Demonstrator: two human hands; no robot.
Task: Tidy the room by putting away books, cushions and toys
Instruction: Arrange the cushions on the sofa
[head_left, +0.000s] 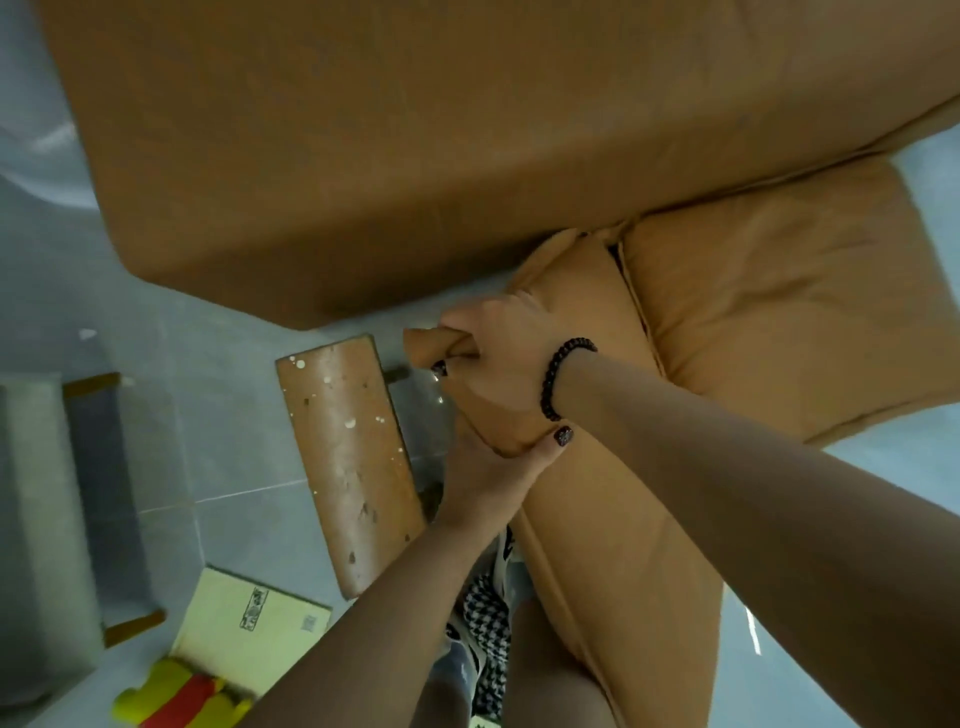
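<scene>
Your left hand (485, 462) and right hand (498, 358) both grip one of two tan cushions (597, 519), its length running away from you; one book (249, 623) lies on the floor.

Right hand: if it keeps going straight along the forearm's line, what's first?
The right hand already grips the tan leather cushion. Beyond its corner, likely the worn, paint-flecked wooden bench, or bare floor between bench and sofa; depth is unclear.
</scene>
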